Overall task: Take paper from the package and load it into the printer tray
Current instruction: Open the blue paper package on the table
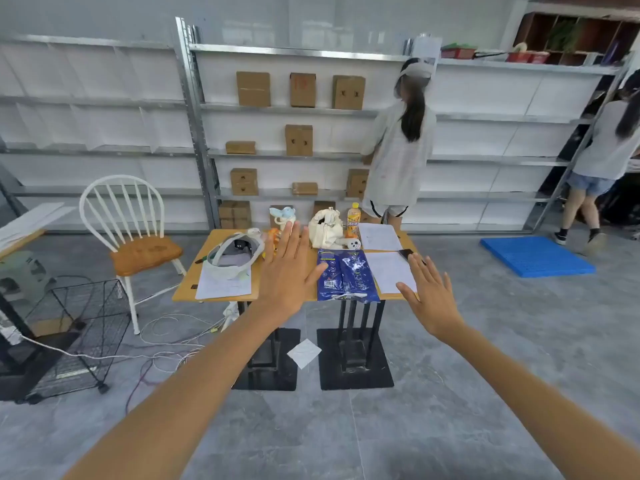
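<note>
A blue plastic paper package (346, 276) lies on the wooden table (187, 289), reaching its front edge. My left hand (289, 271) is stretched out with fingers spread, just left of the package and holding nothing. My right hand (429, 296) is also spread and empty, to the package's right, over a loose white sheet (389, 270). Both hands hover in front of the table, apart from the package. No printer or tray is in view.
On the table are a white headset (235, 254), a cream bag (325, 228), an orange bottle (353, 216) and papers. A white chair (131, 233) and wire basket (86, 334) stand left; cables cross the floor. Two people stand at the metal shelves behind. A blue pallet (536, 256) lies right.
</note>
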Motion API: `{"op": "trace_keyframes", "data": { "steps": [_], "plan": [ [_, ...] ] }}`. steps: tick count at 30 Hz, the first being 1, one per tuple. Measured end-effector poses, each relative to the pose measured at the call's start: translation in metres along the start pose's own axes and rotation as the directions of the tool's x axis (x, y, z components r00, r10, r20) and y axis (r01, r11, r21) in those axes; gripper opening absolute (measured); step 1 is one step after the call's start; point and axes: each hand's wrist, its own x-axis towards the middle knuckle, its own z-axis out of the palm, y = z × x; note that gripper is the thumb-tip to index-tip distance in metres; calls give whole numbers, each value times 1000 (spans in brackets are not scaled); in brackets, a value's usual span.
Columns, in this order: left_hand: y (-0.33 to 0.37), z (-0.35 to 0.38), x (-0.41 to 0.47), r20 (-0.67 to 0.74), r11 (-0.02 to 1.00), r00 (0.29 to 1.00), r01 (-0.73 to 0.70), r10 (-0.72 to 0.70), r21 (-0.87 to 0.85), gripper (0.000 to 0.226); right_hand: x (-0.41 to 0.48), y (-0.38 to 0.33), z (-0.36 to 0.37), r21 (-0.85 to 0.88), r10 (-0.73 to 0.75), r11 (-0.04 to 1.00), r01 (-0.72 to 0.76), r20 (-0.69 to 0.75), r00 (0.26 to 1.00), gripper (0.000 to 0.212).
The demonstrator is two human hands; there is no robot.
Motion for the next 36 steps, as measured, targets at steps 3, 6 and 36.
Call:
{"op": "trace_keyframes", "data": {
  "steps": [3,6,36],
  "plan": [
    [9,19,14,8,1000,1000,16,-16,7,80,13,19,9,0,4,1000,-4,27,1000,68],
    [21,41,33,36,1000,999,20,-20,9,76,29,41,20,29,9,1000,-10,55,998,67],
    [-20,234,240,222,994,972,92,-77,-57,69,259,104,161,102,88,987,-122,284,955,59]
  ]
}}
